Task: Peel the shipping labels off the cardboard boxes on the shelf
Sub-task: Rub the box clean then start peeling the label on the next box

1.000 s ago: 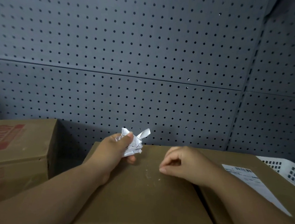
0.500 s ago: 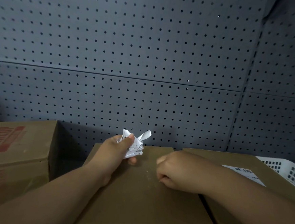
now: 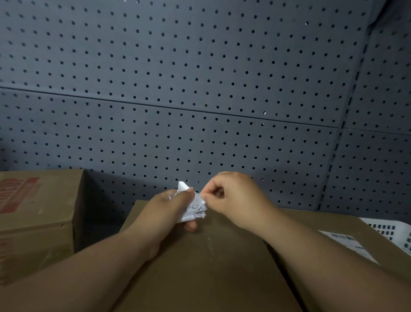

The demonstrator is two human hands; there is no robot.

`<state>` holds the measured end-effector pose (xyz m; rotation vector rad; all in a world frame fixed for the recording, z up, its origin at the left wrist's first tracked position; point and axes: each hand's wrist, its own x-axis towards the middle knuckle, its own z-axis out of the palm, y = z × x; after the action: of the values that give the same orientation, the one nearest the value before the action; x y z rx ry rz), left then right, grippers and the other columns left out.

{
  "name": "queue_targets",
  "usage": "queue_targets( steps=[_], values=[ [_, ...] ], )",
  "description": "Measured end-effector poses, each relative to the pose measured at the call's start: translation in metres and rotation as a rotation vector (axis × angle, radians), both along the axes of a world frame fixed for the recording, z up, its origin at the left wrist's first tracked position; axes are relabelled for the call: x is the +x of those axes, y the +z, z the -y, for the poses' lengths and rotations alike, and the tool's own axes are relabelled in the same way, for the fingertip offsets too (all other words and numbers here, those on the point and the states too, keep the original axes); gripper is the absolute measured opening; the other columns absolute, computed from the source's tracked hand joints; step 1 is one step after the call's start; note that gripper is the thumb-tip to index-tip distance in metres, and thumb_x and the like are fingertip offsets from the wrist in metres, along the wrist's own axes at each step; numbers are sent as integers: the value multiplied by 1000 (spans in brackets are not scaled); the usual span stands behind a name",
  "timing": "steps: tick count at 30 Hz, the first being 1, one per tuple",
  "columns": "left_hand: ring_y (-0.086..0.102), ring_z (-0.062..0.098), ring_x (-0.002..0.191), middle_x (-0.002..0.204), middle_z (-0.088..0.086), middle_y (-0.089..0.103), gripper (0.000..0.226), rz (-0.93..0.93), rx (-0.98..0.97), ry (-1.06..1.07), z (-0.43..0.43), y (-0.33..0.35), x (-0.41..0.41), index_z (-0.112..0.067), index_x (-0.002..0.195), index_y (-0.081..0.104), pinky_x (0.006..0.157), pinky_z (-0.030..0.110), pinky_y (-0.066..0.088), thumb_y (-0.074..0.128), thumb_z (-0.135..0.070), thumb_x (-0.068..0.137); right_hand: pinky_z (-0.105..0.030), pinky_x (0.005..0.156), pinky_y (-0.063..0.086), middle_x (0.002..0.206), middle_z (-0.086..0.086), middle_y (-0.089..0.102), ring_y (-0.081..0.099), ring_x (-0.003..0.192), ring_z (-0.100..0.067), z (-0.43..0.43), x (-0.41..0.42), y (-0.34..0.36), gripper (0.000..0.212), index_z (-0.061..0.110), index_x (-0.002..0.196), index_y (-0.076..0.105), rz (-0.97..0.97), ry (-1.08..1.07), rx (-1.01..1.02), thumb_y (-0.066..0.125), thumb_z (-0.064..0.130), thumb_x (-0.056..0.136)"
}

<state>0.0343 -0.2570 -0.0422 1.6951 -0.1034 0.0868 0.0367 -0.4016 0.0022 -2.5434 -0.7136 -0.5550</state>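
Note:
My left hand [image 3: 168, 212] grips a crumpled white shipping label [image 3: 195, 208] above the middle cardboard box [image 3: 204, 279]. My right hand [image 3: 235, 197] has its fingers curled and pinches the label's upper right edge. The top of the middle box shows faint residue marks and no label. To the right, another cardboard box [image 3: 393, 259] carries a flat white shipping label [image 3: 349, 246] with a barcode, partly hidden by my right forearm. A third box [image 3: 23, 203] with red print stands at the left.
A dark grey pegboard wall [image 3: 205, 82] backs the shelf. A white perforated plastic basket [image 3: 407, 238] sits at the far right behind the labelled box. A dark gap separates the left box from the middle one.
My right hand has lifted off the middle box top and moved up and left to the crumpled label, pinching it. My left hand has kept hold of the label.

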Motion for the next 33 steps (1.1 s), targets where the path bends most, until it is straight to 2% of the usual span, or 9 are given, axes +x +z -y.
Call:
queue_targets(
  steps=[5,10,15,20,23,25,28,30,33],
  values=[
    [62,13,57,63,8,67,33,-37,-99,-25,0,1,0,-10,90,65,66,26,46,50,-39,94,-19,65,44,78,8,57,58,74,-13,-6,6,-4,14,6,83,70,50,-70,-26,57,10,87],
    [60,6,53,59,3,65,28,22,-53,-15,-1,0,0,-14,88,63,62,23,44,57,-41,91,-10,57,36,87,1,59,53,72,-10,-13,6,-7,17,6,82,70,157,-91,-82,54,10,88],
    [60,11,62,59,1,64,26,17,-119,16,-6,-3,6,-17,84,62,72,28,46,55,-41,93,-28,72,47,88,1,57,56,81,-15,-22,6,-7,13,9,85,69,189,-96,-22,56,13,87],
    [58,16,67,57,2,63,23,31,-142,64,-8,-6,10,-16,80,64,83,36,48,56,-34,93,-14,59,38,82,8,61,57,76,-9,-18,5,1,16,17,95,70,9,-65,50,55,20,93],
    [56,8,53,53,0,61,20,31,-249,120,-6,-5,10,-14,83,63,68,27,48,56,-29,94,-19,73,51,87,11,67,64,78,-6,1,-1,0,21,19,105,68,-127,-3,267,50,22,96],
    [56,5,49,52,-3,61,20,35,-281,160,-6,-4,11,-13,85,64,67,26,49,55,-29,95,-29,89,51,103,4,68,65,95,-11,15,-3,-12,32,16,115,63,-194,-23,108,40,32,99],
    [56,7,51,49,-5,61,19,42,-279,179,-7,-6,11,-14,85,63,73,29,49,55,-29,95,-23,114,10,154,8,23,19,141,-5,28,-7,-39,54,24,148,25,-417,-4,-414,21,47,100],
    [56,7,52,49,-4,61,20,45,-236,179,-6,-8,13,-14,82,63,73,29,47,55,-29,94,-18,110,-4,157,15,-1,-3,140,3,32,-13,-45,58,28,151,6,-460,54,-502,18,50,98],
    [57,10,57,52,-2,62,23,44,-162,172,-6,-10,15,-15,79,63,74,30,45,55,-31,94,-14,110,-10,155,18,-9,-11,136,10,37,-30,-43,62,28,150,0,-423,148,-577,19,52,96]
  ],
)
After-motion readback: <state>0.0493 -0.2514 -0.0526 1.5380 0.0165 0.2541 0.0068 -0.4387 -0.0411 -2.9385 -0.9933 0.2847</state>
